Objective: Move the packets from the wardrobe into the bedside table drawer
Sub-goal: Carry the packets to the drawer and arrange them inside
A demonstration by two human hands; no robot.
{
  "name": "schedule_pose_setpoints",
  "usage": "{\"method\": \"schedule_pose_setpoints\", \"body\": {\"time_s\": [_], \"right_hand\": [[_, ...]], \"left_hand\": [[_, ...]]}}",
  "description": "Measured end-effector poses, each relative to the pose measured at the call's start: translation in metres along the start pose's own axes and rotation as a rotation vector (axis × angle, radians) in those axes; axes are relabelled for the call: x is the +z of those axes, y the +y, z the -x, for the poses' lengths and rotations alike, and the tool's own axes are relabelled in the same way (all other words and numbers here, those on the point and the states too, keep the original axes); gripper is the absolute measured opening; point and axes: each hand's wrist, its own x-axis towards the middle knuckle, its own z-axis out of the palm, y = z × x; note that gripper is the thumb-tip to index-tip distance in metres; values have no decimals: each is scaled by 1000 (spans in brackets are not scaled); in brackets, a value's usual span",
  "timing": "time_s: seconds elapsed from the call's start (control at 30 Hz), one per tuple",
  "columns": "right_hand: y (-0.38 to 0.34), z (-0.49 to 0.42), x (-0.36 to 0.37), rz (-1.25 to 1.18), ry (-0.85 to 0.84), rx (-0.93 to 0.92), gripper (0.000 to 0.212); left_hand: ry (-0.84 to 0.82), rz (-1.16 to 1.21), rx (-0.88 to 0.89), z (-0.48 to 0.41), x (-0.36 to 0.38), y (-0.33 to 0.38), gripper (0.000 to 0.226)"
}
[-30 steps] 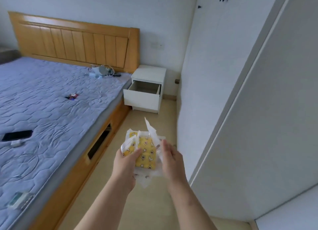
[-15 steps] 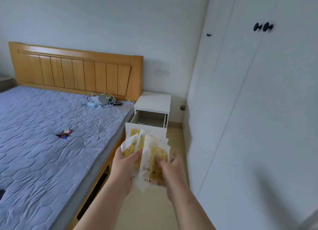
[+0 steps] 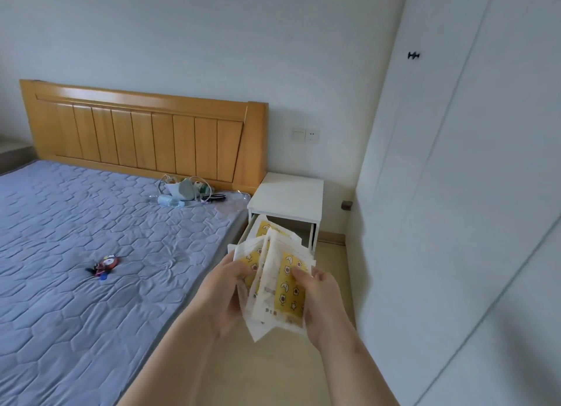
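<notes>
A fanned bundle of white packets (image 3: pixel 279 281) with yellow star-and-moon panels is held upright in front of me. My left hand (image 3: pixel 226 296) grips the bundle's left side, thumb on the front. On the right side my right hand (image 3: pixel 321 299) pinches the front packet. Behind the bundle stands the white bedside table (image 3: pixel 288 197), its top drawer (image 3: pixel 312 238) pulled out and mostly hidden by the packets. The white wardrobe (image 3: pixel 455 193) fills the right side, doors shut in view.
A bed with a grey quilted mattress (image 3: pixel 91 269) and wooden headboard (image 3: pixel 142 135) lies to the left. A small red toy (image 3: pixel 104 264) and a pile of cables and bottles (image 3: pixel 185 191) sit on it. Beige floor (image 3: pixel 288 375) runs between bed and wardrobe.
I have come closer to the bedside table; it now appears larger and sits right behind the packets. Both hands keep hold of the bundle, now raised in front of the drawer.
</notes>
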Motion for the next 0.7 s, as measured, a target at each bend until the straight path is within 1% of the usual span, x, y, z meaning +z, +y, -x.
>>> {"method": "schedule_pose_setpoints", "body": {"time_s": [0.07,0.17,0.23,0.3,0.43,0.5,0.6,0.7], "right_hand": [[-15,-36,4,40,-41,11,38],[-46,-90,7,77,-85,0,23],[-68,-124,6,100,-100,-29,16],[-88,-155,7,117,-102,-57,13],[-115,-202,14,85,-127,-47,11],[-126,-225,17,65,-152,-40,11],[-139,-264,22,79,-188,-38,12],[-147,-311,34,83,-156,-53,15]], "left_hand": [[5,4,9,-32,7,10,36],[55,-16,53,-82,24,27,27],[101,6,86,-116,36,37,26],[150,16,113,-147,46,47,25],[269,-24,156,-204,56,69,24],[272,-69,183,-234,59,78,24],[234,-155,209,-281,65,89,22],[164,-202,206,-332,67,105,19]]}}
